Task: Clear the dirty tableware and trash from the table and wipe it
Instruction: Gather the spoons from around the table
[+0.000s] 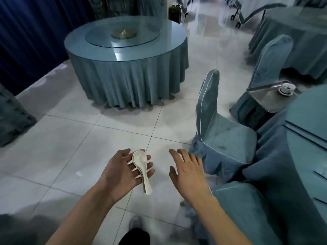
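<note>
A stack of white spoons (141,167) is carried on the left hand (123,172), which is turned palm up with its fingers straight and slightly spread; the bowls lie over the fingers and the handles jut past the hand's edge toward the floor (70,138); the spoons are held above the tiles, well apart from any table. The right hand (187,172) is held palm down beside them, its fingers spread and relaxed, and nothing is gripped by it; its fingertips are seen near the hem of a covered chair (221,135). To the right, part of a blue-clothed table (307,121) is seen at the frame's edge; beyond it a metal tray (265,98) is set on a second chair (270,62), and a small cup on a saucer (286,89) stands in the tray's far corner. Farther off, a round table (123,50) with a glass turntable (122,35) is seen. A shoe (135,223) is visible at the bottom.
</note>
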Tool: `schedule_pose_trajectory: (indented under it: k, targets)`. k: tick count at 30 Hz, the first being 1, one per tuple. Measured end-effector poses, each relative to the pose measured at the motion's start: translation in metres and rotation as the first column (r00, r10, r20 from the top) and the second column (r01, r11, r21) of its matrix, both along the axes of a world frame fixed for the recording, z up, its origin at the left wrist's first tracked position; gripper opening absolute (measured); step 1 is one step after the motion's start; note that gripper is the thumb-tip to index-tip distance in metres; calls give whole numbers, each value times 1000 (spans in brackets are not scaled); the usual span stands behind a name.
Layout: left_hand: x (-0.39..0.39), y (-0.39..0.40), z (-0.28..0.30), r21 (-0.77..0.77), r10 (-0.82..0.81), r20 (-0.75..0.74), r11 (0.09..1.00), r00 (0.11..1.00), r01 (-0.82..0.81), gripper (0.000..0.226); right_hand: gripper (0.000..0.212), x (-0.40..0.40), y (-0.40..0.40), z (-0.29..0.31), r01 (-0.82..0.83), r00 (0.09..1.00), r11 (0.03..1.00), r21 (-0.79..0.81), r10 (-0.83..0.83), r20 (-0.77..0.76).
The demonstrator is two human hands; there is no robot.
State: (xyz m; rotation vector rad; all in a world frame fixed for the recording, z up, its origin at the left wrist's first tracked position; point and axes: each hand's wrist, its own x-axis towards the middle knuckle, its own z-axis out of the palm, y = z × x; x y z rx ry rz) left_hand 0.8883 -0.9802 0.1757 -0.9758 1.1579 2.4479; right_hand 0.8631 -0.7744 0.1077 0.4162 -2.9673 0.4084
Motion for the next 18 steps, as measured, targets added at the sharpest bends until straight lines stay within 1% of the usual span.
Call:
schedule_pose_trajectory:
  k: [4, 6, 10, 14, 18]
  targets:
    - [-99, -34, -10, 0, -42, 3, 999, 999, 42, 51, 51, -94, -26, -8, 56, 998, 998, 8, -56, 23]
    - [-155, -48, -11, -2, -88, -13, 996, 996, 88, 51, 51, -141, -40, -9, 85, 995, 996, 4, -85, 42]
    - [-268, -67, -9, -28, -206, -12, 978, 979, 205, 50, 46, -230, -58, -1, 208, 978, 976, -65, -206, 31]
    - [-371, -66, -4, -43, -302, 5, 952, 953, 302, 51, 42, -306, -61, 5, 311, 950, 946, -89, -312, 6]
    - [-464, -48, -6, -36, -411, 13, 911, 912, 411, 51, 48, -377, -46, 2, 391, 920, 918, -64, -389, 44]
